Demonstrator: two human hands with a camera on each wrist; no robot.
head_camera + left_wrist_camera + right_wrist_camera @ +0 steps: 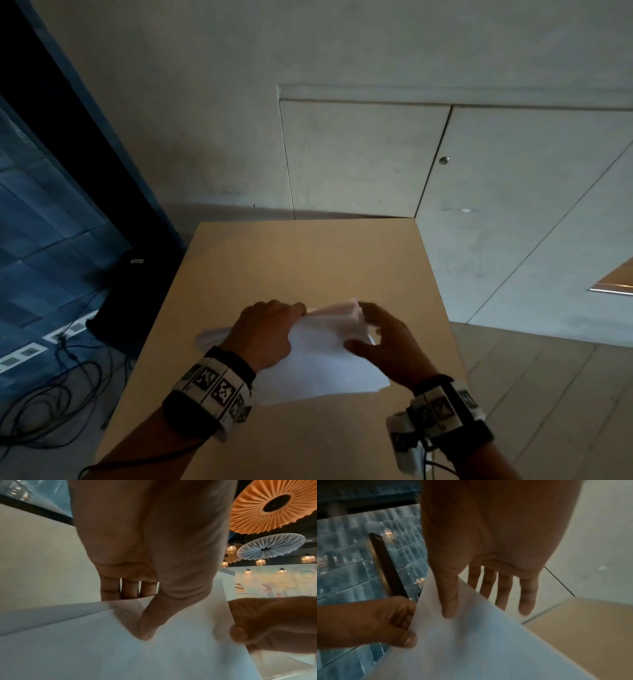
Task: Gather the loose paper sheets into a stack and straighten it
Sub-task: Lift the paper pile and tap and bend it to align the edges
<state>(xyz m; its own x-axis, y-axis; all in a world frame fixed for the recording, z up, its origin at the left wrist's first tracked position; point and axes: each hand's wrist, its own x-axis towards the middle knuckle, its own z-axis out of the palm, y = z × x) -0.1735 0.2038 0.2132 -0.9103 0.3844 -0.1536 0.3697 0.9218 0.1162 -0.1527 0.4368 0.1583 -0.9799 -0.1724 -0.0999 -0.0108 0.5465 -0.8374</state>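
From the head view, the paper stack (322, 359) sits between the two hands above the table (308, 260), its far end lifted and its near end low toward the wrists. The left hand (265, 334) grasps the stack's left edge. The right hand (383, 346) is at the right edge, thumb lying on the top sheet. A single sheet (214, 337) pokes out from under the left hand, on its outer side.

In the left wrist view, the left hand (150, 547) pinches the paper stack (102, 649): thumb pressed on top, fingers (130, 589) behind the far edge. The right hand (274, 624) grips the edge opposite.

In the right wrist view, the right hand (496, 540) has its thumb on top of the paper stack (471, 642) and its fingers (527, 596) straight behind it. The left hand (368, 623) is curled round the stack's other edge.
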